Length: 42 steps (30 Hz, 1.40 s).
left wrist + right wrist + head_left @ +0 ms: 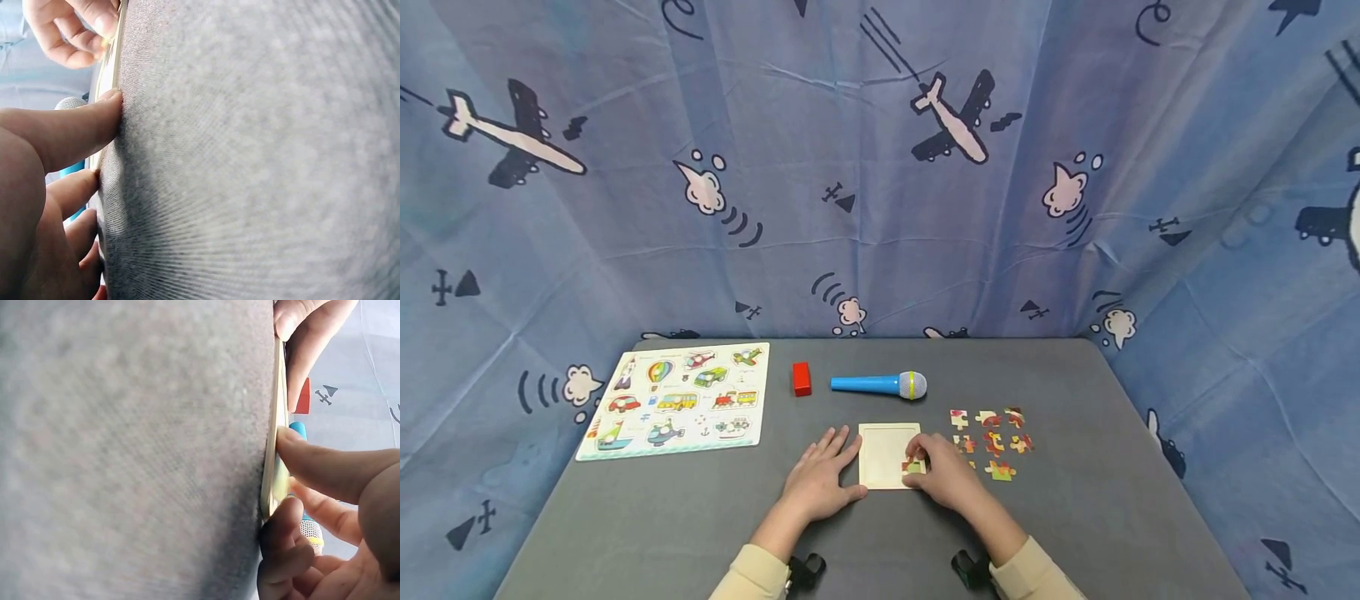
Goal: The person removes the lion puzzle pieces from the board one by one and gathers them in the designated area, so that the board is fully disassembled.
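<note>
A pale square puzzle tray (880, 454) lies between the two hands. At its lower right corner sits a puzzle piece (912, 468) with green and red print. My right hand (951, 475) pinches this piece between thumb and fingers, low against the tray. In the right wrist view the piece (279, 478) is blurred and partly hidden by the thumb. My left hand (822, 479) lies with spread, straight fingers on the table, its thumb touching the tray's lower left edge. Beside the right hand lie several loose puzzle pieces (992, 442), a few partly covered by that hand.
Behind the tray lie a blue toy microphone (868, 384) and a red block (802, 379). A picture board (673, 402) with printed vehicles covers the left part of the grey table (1075, 517). A blue patterned curtain (820, 208) hangs behind the table and along its sides.
</note>
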Available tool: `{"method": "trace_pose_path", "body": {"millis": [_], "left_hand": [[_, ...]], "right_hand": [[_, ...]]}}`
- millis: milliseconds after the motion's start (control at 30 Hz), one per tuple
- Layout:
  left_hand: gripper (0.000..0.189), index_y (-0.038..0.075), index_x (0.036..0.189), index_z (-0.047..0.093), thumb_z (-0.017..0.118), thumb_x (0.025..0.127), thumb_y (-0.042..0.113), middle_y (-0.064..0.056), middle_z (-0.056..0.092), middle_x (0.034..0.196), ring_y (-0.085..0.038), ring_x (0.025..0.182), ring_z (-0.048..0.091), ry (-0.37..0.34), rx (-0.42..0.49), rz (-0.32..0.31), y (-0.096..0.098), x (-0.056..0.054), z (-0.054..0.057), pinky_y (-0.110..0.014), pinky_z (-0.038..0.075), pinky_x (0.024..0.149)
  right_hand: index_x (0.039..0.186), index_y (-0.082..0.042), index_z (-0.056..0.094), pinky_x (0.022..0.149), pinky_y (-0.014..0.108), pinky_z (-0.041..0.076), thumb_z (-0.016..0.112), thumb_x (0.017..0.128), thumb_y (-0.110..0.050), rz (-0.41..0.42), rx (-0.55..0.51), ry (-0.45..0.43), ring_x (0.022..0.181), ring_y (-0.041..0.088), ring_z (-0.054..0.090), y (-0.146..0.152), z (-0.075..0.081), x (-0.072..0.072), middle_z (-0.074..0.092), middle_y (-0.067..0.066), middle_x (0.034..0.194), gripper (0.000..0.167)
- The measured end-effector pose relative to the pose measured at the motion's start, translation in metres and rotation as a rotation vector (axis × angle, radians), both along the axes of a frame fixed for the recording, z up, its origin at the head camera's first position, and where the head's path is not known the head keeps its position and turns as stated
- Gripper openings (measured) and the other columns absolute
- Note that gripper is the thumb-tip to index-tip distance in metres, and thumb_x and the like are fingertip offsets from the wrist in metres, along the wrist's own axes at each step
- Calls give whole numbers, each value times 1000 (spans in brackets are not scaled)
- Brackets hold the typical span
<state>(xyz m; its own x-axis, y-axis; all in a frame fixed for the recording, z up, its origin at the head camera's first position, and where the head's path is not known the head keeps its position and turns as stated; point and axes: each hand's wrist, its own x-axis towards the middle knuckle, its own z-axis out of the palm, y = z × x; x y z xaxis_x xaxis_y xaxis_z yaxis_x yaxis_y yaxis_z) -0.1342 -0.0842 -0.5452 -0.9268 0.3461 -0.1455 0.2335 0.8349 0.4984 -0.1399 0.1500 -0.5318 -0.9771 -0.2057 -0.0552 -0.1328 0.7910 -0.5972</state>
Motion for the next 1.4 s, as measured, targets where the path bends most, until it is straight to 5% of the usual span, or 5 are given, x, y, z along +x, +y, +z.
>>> {"method": "trace_pose_path", "body": {"millis": [533,767,967,1133,1400], "left_hand": [[80,18,155,44,75,86,46,-8,32,165,-32,155,23,4,10,-3,1,0,-1,-55,22,124],[81,19,155,43,75,87,46,-7,31,165,-31,155,22,0,3,-4,1,-1,-2,-55,21,124],[81,18,155,42,75,87,46,-7,31,165,-31,155,22,0,8,-4,1,-1,-1,-55,21,124],[81,18,155,43,76,86,45,-8,31,165,-32,155,22,-3,11,-7,0,1,-1,-55,21,124],[81,18,155,43,75,86,45,-8,31,165,-31,155,22,2,8,-9,-2,0,-1,-55,21,124]], "right_hand": [[86,-11,75,54,24,43,85,80,-21,-162,-201,-36,61,10,52,21,16,0,62,-5,70,15],[111,-6,73,55,25,42,81,86,-23,-229,-182,-2,60,10,53,62,30,6,66,-4,71,31],[112,-7,72,52,26,42,79,88,-33,-319,-140,41,58,12,54,110,39,10,71,1,71,36],[119,-4,73,51,25,43,73,94,-29,-314,-120,74,58,9,53,141,41,12,69,9,77,35],[97,-3,72,51,26,42,76,91,-31,-345,-84,-42,59,12,57,173,28,14,69,5,70,29]]}}
